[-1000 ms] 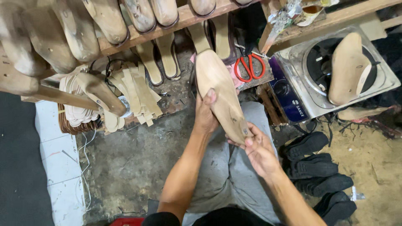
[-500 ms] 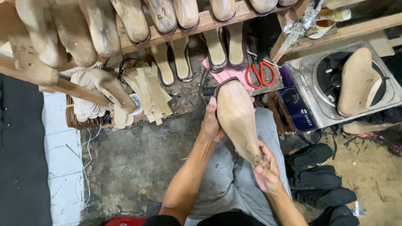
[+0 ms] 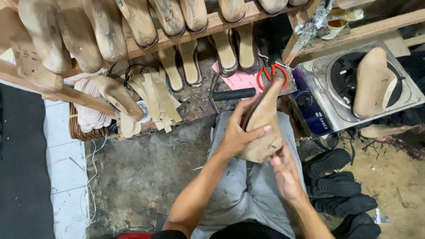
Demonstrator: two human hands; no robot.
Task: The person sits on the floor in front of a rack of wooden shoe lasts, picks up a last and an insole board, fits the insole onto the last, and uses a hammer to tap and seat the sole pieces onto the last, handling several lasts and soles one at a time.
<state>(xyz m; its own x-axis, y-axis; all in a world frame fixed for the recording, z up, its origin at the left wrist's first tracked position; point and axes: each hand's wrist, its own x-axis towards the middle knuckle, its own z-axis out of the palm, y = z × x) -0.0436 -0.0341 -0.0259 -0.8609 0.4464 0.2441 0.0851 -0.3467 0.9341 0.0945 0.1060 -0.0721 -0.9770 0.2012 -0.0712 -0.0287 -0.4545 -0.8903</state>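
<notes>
So compared with half a second back, the shoe last (image 3: 262, 126) has been rolled over: it was lying sole-face up with its broad flat side to the camera, and now it's turned onto its edge, so you see the narrow side and a dark strip along the upper-left rim. Starting at the fingers: the left hand (image 3: 237, 135) is wrapped around the last's middle from the left, fingers closed on it with the thumb lying across the near face. The right hand (image 3: 287, 175) sits just below and to the right of the last, fingers together and touching its lower, heel-ish end; can't quite tell if that's a proper grip or just a steadying touch. The last's long axis runs from that low end by the right hand up and slightly right, away from the person, its tip pointing at the red-handled scissors (image 3: 271, 76) lying just beyond it. So the left hand is the one carrying it, right hand works the near end. Left of the last's tip there's a dark cylindrical handle (image 3: 233, 94), above it the wooden rack (image 3: 208, 24) of lasts, right of it a metal stove (image 3: 354, 95), and below-right a row of black soles (image 3: 336, 186) on the floor.
</notes>
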